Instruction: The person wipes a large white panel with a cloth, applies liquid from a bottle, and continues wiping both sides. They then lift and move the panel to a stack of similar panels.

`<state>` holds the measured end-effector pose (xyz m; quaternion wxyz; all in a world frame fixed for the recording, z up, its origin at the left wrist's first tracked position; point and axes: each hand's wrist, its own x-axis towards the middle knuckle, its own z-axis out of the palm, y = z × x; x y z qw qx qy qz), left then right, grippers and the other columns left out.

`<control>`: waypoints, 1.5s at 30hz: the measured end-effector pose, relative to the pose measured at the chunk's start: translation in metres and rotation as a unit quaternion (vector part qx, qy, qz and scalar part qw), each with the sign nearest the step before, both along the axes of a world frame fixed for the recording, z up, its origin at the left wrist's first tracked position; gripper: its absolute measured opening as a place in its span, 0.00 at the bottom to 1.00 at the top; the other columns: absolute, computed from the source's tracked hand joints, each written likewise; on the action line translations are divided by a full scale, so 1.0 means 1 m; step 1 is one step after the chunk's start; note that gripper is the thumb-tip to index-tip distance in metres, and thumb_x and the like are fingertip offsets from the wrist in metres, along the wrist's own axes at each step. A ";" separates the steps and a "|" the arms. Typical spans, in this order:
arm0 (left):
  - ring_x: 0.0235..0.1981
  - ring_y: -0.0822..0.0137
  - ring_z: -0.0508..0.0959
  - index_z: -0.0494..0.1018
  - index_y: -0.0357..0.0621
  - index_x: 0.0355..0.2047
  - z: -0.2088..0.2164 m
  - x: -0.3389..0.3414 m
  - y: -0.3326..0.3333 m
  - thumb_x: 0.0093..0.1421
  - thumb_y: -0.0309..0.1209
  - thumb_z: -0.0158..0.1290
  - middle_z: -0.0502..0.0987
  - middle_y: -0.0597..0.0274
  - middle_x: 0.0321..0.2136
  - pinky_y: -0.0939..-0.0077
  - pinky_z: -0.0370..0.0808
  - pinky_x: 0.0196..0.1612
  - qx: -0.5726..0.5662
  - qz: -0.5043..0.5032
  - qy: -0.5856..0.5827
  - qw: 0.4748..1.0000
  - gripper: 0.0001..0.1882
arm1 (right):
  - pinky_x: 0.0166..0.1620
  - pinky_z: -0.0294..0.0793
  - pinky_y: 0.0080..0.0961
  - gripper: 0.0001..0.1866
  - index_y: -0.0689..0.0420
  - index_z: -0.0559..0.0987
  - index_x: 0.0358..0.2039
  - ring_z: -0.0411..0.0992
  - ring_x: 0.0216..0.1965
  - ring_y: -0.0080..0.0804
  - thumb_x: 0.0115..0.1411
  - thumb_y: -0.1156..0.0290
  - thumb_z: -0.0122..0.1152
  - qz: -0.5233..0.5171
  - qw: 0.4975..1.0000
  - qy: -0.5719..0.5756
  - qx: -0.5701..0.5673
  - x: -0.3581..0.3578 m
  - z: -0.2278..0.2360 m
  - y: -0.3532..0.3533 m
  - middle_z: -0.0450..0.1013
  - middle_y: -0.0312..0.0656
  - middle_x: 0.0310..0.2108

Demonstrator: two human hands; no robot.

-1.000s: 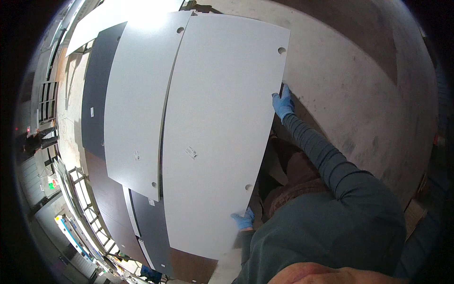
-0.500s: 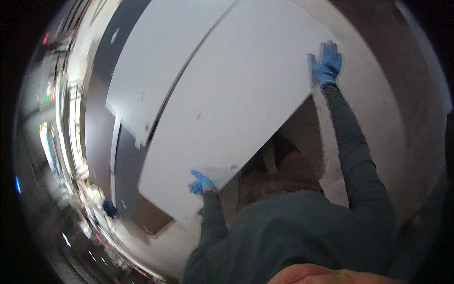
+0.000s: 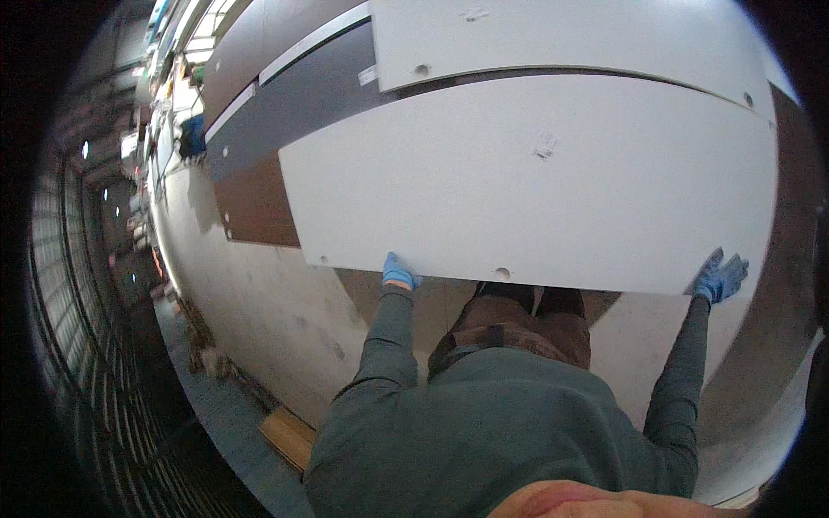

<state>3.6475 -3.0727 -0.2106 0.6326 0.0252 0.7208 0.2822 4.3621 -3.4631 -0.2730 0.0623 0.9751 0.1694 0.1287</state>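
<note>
A long white panel (image 3: 518,190) with a small label and round holes along its near edge lies in front of me. My left hand (image 3: 399,271), in a blue glove, is closed round its near edge toward the left end; some of its fingers are hidden. At the panel's near right corner, my right hand (image 3: 722,278) rests in a blue glove, its fingers spread. A second white panel (image 3: 570,34) lies just beyond the first, with a narrow dark gap between them.
Dark grey panels (image 3: 298,108) and a brown panel (image 3: 253,203) lie to the left. Pale floor (image 3: 268,285) stretches on the left, with a wooden piece (image 3: 287,438) near its lower edge. Brown surface (image 3: 799,173) shows at the right.
My view has turned, so the panel now lies crosswise before me. My left hand has gone from spread on the panel to its near edge; the right stays by the right end.
</note>
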 end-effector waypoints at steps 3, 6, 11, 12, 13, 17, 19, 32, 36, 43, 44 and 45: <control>0.73 0.49 0.58 0.57 0.48 0.73 0.009 0.007 -0.003 0.70 0.62 0.40 0.57 0.57 0.74 0.44 0.52 0.73 -0.031 0.049 0.010 0.998 0.41 | 0.74 0.48 0.52 0.42 0.55 0.65 0.70 0.47 0.76 0.51 0.69 0.35 0.45 -0.039 0.996 0.019 -0.083 0.010 -0.003 -0.004 0.52 0.53 0.75; 0.71 0.47 0.60 0.58 0.46 0.72 0.010 0.008 -0.005 0.70 0.57 0.45 0.59 0.54 0.73 0.44 0.53 0.73 -0.053 0.059 0.055 0.995 0.39 | 0.72 0.51 0.53 0.41 0.55 0.67 0.69 0.50 0.75 0.51 0.69 0.34 0.44 -0.042 0.997 0.037 -0.050 0.017 -0.006 -0.010 0.54 0.53 0.75; 0.66 0.47 0.65 0.65 0.44 0.67 -0.003 -0.009 -0.004 0.69 0.53 0.52 0.67 0.52 0.67 0.47 0.58 0.71 -0.058 0.126 0.051 0.989 0.35 | 0.71 0.52 0.55 0.40 0.55 0.68 0.68 0.50 0.75 0.52 0.70 0.35 0.41 0.023 0.999 -0.011 -0.037 0.021 -0.012 -0.012 0.53 0.53 0.75; 0.66 0.47 0.66 0.65 0.44 0.66 -0.007 -0.013 -0.003 0.68 0.54 0.52 0.68 0.53 0.66 0.48 0.58 0.71 -0.052 0.129 0.030 0.990 0.35 | 0.71 0.52 0.55 0.40 0.55 0.68 0.68 0.50 0.75 0.53 0.70 0.34 0.41 0.024 0.999 -0.014 -0.029 0.022 -0.012 -0.010 0.53 0.54 0.75; 0.65 0.47 0.66 0.66 0.44 0.66 -0.010 -0.017 -0.003 0.68 0.55 0.53 0.69 0.53 0.65 0.48 0.58 0.72 -0.054 0.138 0.006 0.989 0.35 | 0.71 0.52 0.55 0.41 0.56 0.68 0.67 0.50 0.75 0.53 0.70 0.34 0.40 -0.001 1.000 0.012 -0.023 0.023 -0.013 -0.011 0.53 0.54 0.74; 0.62 0.47 0.70 0.62 0.44 0.69 -0.019 -0.020 0.002 0.71 0.47 0.50 0.68 0.52 0.65 0.45 0.67 0.66 -0.046 0.128 0.038 0.990 0.32 | 0.71 0.53 0.56 0.42 0.55 0.67 0.68 0.50 0.75 0.53 0.69 0.33 0.41 -0.017 0.999 0.025 -0.023 0.026 -0.013 -0.009 0.53 0.55 0.74; 0.62 0.47 0.70 0.63 0.44 0.68 -0.021 -0.017 0.005 0.71 0.46 0.51 0.67 0.52 0.66 0.45 0.68 0.66 -0.059 0.120 0.093 0.987 0.31 | 0.71 0.53 0.56 0.41 0.55 0.66 0.69 0.51 0.75 0.55 0.69 0.34 0.42 0.002 0.998 0.011 -0.059 0.027 -0.012 -0.008 0.54 0.55 0.74; 0.69 0.46 0.62 0.60 0.43 0.71 -0.008 -0.021 0.026 0.70 0.54 0.50 0.62 0.48 0.70 0.48 0.55 0.73 -0.018 0.123 0.075 0.989 0.37 | 0.71 0.55 0.54 0.43 0.56 0.64 0.71 0.49 0.75 0.54 0.70 0.33 0.37 -0.031 0.998 0.037 -0.044 0.022 -0.010 0.004 0.52 0.55 0.75; 0.68 0.50 0.65 0.62 0.41 0.69 -0.014 -0.076 0.063 0.72 0.54 0.44 0.65 0.52 0.69 0.53 0.58 0.73 0.084 0.179 0.039 0.979 0.35 | 0.71 0.55 0.56 0.42 0.57 0.65 0.70 0.50 0.74 0.55 0.71 0.34 0.38 -0.027 0.998 0.039 -0.049 0.020 -0.007 0.010 0.53 0.56 0.74; 0.69 0.49 0.65 0.65 0.44 0.67 -0.074 -0.170 0.107 0.73 0.55 0.38 0.66 0.52 0.69 0.44 0.55 0.71 -0.010 0.149 0.169 0.974 0.34 | 0.70 0.56 0.55 0.43 0.56 0.65 0.70 0.51 0.74 0.53 0.70 0.33 0.38 -0.010 0.999 0.021 -0.026 0.016 -0.004 0.015 0.54 0.55 0.74; 0.69 0.48 0.65 0.66 0.44 0.66 -0.075 -0.171 0.109 0.73 0.56 0.37 0.66 0.52 0.69 0.42 0.54 0.71 -0.020 0.170 0.151 0.974 0.34 | 0.70 0.57 0.54 0.42 0.56 0.66 0.69 0.52 0.74 0.53 0.70 0.34 0.38 -0.014 0.999 0.019 -0.044 0.017 -0.004 0.014 0.55 0.54 0.73; 0.69 0.49 0.65 0.65 0.44 0.67 -0.075 -0.167 0.108 0.73 0.56 0.37 0.65 0.52 0.70 0.45 0.55 0.71 -0.006 0.178 0.155 0.972 0.34 | 0.69 0.58 0.52 0.42 0.56 0.66 0.69 0.52 0.73 0.52 0.70 0.34 0.39 -0.018 0.998 0.015 -0.058 0.018 -0.005 0.013 0.56 0.53 0.73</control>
